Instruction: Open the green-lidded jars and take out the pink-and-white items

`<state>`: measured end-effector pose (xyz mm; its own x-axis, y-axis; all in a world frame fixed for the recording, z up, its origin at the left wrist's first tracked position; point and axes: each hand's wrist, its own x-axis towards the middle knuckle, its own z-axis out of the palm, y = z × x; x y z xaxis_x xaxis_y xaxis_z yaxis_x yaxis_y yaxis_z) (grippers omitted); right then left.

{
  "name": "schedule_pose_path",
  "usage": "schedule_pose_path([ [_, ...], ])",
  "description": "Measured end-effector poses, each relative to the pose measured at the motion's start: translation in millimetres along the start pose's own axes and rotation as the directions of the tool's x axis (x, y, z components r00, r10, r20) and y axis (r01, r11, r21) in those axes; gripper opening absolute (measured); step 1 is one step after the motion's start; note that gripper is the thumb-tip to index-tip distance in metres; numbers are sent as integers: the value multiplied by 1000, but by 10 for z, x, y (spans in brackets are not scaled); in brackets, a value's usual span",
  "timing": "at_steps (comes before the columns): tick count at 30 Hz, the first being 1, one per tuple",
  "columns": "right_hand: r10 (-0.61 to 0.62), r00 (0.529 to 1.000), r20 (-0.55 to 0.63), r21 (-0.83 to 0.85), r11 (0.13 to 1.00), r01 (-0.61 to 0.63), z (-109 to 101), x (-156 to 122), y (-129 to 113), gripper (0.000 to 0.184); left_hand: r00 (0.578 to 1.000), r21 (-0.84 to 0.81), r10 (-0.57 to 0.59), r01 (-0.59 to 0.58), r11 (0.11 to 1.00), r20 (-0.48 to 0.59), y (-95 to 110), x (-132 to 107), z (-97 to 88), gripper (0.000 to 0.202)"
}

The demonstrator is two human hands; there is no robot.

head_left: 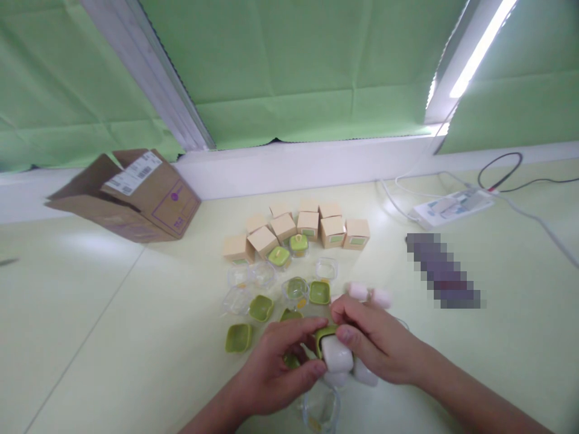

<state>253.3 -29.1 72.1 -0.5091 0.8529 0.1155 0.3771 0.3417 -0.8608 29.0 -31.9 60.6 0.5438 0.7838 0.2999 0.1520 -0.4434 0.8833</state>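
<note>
My left hand [275, 367] and my right hand [375, 346] meet near the front of the pale table, both closed around a small white container with a green lid [335, 349]. My left fingers pinch its green rim from the left. My right thumb and fingers press on it from the right. More white pieces [364, 374] lie under my right hand. A clear glass jar [322, 407] lies just below my hands.
Several loose green lids [239, 337] and clear jars [296, 290] lie beyond my hands. Several small beige boxes [332, 231] stand behind them. An open cardboard box [136, 196] lies at the back left, a power strip [452, 208] with cables at the back right.
</note>
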Motion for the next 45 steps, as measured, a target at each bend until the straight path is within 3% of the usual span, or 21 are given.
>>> schedule_pose_path([
  [5, -241, 968, -67, -143, 963, 230, -14, 20, 5, 50, 995, -36, -89, 87, 996, -39, -21, 12, 17, 37],
  [8, -316, 946, -66, -246, 924, 292, 41, 11, 27, 60, 988, -40, -154, 153, 987, -23, -26, 44, 24, 34],
  [14, -335, 941, -49, -305, 902, 305, 131, -10, 67, 47, 971, -60, -236, 234, 970, -31, -24, 50, 21, 32],
  [20, -360, 931, -66, -359, 879, 314, 138, 4, 70, 52, 939, -58, -344, 345, 937, 21, 47, 96, 8, 26],
  [27, -369, 928, -46, -385, 864, 325, 141, 4, 57, 42, 939, 15, -345, 345, 938, 3, 85, 111, 25, 24],
  [36, -468, 882, -57, -504, 776, 379, 219, 10, 22, 32, 956, 124, -292, 293, 948, -25, 94, 98, 45, 22],
  [45, -540, 837, -87, -563, 720, 406, 249, 32, -39, 28, 955, 195, -290, 273, 942, 65, 110, 93, 35, 17],
])
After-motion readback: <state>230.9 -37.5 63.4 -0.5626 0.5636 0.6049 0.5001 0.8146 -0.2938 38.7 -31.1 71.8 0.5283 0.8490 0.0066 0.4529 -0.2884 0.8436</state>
